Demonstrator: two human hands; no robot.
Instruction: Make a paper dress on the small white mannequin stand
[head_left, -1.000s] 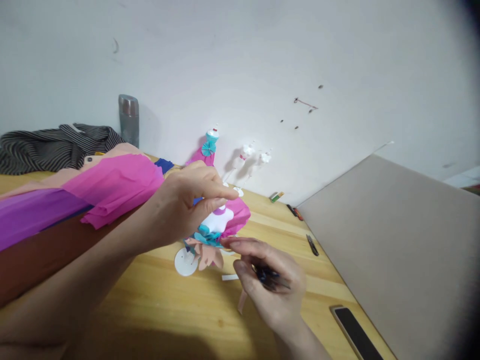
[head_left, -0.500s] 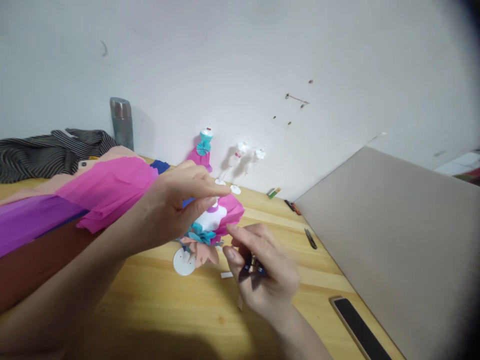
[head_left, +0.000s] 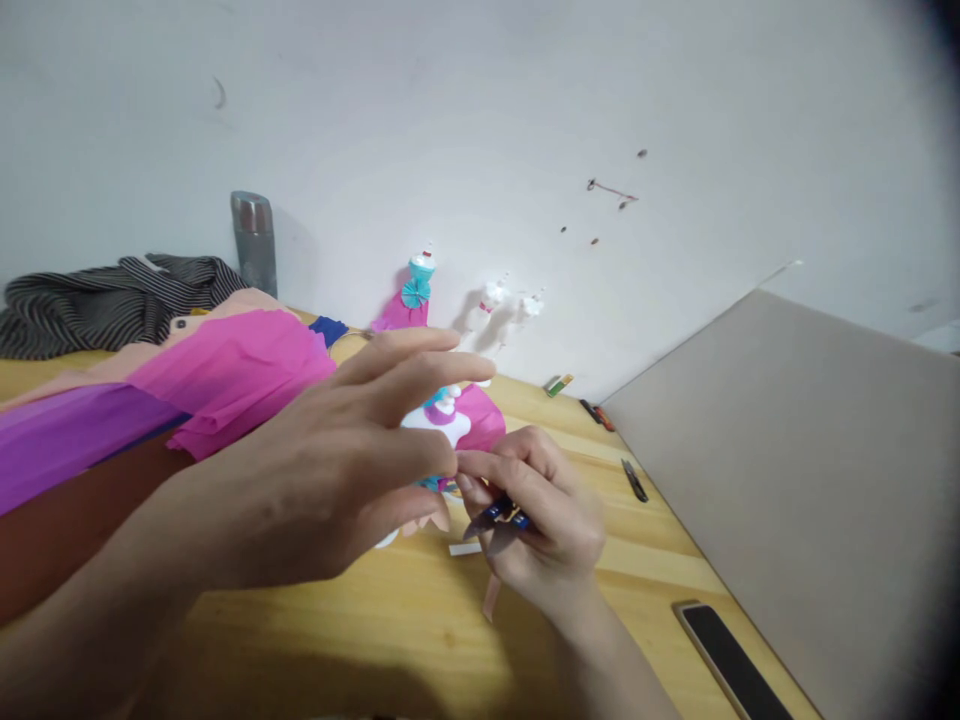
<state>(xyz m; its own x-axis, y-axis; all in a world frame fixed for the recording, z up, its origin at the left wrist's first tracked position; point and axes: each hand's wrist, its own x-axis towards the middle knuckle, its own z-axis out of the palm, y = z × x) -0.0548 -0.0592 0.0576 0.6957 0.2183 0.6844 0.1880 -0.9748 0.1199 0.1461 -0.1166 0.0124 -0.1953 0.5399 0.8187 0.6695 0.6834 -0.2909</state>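
Observation:
My left hand (head_left: 322, 470) is open with its fingers spread, one fingertip meeting the fingertips of my right hand (head_left: 544, 510). Dark blue scissors (head_left: 499, 516) are tucked in my closed right hand, their pointed ends towards the left. Whether anything small is pinched between the meeting fingertips is too small to tell. Behind the hands is a white figure (head_left: 442, 424) with pink paper (head_left: 481, 418) beside it, partly hidden by my left hand. Peach paper petals (head_left: 433, 518) show below that hand. A white strip (head_left: 465, 549) lies on the wooden table (head_left: 360, 640).
Pink paper (head_left: 247, 365), purple paper (head_left: 112, 425) and striped cloth (head_left: 120, 300) cover the left side. A metal flask (head_left: 255, 245) and a dressed figure (head_left: 418, 290) stand by the wall. At right are a phone (head_left: 731, 655), a cutter (head_left: 634, 480) and a panel (head_left: 795, 450).
My left hand has lowered and spread its fingers, now touching my right fingertips and covering more of the petals. My right hand still holds the scissors. The view has shifted slightly.

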